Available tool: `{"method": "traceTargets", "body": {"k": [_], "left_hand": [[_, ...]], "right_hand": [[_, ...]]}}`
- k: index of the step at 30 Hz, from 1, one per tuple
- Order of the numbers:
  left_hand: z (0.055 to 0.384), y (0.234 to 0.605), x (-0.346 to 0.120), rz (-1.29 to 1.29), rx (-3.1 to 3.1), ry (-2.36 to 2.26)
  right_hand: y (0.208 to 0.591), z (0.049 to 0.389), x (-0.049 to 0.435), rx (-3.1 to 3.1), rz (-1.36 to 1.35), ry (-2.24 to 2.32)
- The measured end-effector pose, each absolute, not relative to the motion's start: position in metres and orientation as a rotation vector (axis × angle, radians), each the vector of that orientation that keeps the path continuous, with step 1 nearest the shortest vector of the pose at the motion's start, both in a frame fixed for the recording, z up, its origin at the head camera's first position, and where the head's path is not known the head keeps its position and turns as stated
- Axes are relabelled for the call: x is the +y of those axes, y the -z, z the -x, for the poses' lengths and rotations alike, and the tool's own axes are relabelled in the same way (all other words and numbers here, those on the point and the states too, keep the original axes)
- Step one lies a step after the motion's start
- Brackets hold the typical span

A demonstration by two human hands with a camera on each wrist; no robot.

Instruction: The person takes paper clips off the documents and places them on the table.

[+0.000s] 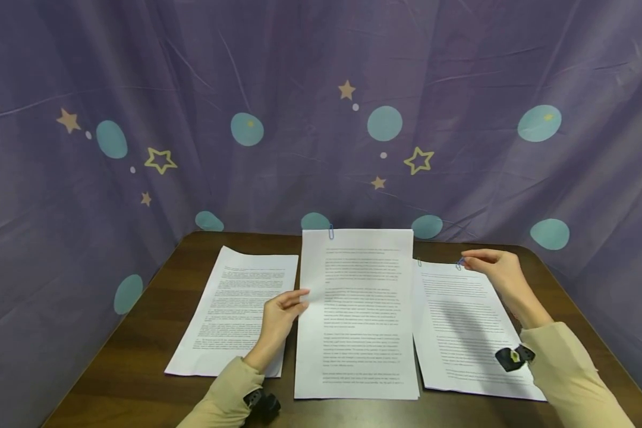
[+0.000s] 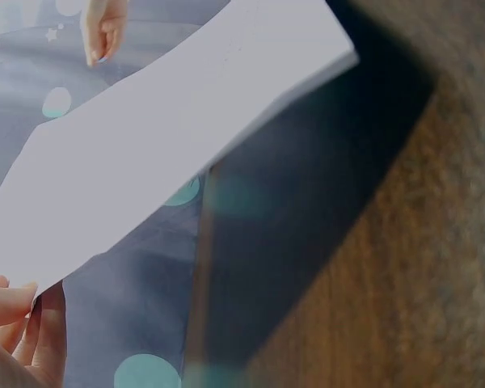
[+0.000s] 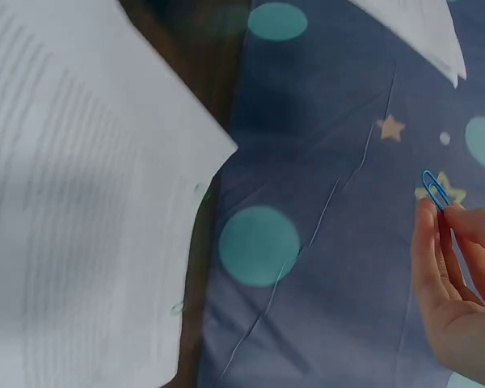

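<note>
A purple cloth (image 1: 310, 137) hangs behind the counter (image 1: 134, 356), its surface creased and loosely folded. Teal discs (image 1: 384, 123) are scattered over it (two of them carry a small yellow mark), along with solid tan stars (image 1: 347, 90), yellow outlined stars (image 1: 419, 160) and little white dots (image 1: 383, 155). The counter is dark brown wood with rounded back corners. On its left lies a printed stack (image 1: 235, 309), the top edge slightly wavy. On its right lies another printed pile (image 1: 476, 339), crossed by a soft shadow, with two small clips (image 3: 177, 308) along its top edge.
</note>
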State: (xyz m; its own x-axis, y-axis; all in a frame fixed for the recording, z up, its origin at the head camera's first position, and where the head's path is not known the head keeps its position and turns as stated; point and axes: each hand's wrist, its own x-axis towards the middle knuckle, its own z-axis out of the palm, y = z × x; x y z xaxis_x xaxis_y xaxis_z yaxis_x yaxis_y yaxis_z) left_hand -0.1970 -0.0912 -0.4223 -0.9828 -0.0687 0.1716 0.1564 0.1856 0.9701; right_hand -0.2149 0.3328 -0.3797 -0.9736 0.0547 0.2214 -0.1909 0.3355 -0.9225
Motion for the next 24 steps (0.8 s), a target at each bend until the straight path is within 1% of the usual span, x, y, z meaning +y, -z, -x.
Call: {"method": "traceTargets", "body": {"k": [3, 7, 10, 16, 21, 24], "left_hand": [[0.197, 0.423, -0.091, 0.094, -2.266, 1.895], [0.196, 0.423, -0.091, 0.088, -2.267, 1.9], [0.194, 0.418, -0.091, 0.094, -2.263, 1.921], [0.183, 0.402, -0.086, 0.104, -2.255, 1.936], [0.192, 0.416, -0.088, 0.107, -2.244, 1.922], [0.196, 0.424, -0.089, 0.106, -2.254, 1.898]], "right_hand": [[0.396, 0.219, 0.353, -2.409, -0.065, -1.688], [0.456, 0.244, 0.402, -2.444, 0.049, -1.561], [0.504, 0.262, 0.441, -2.405, 0.081, -1.531], [0.515, 0.243, 0.463, -2.5, 0.153, -1.516], [0.521, 0.228, 0.474, -2.681, 0.164, -1.253], [0.518, 0.218, 0.475, -2.728, 0.169, -1.21]]}}
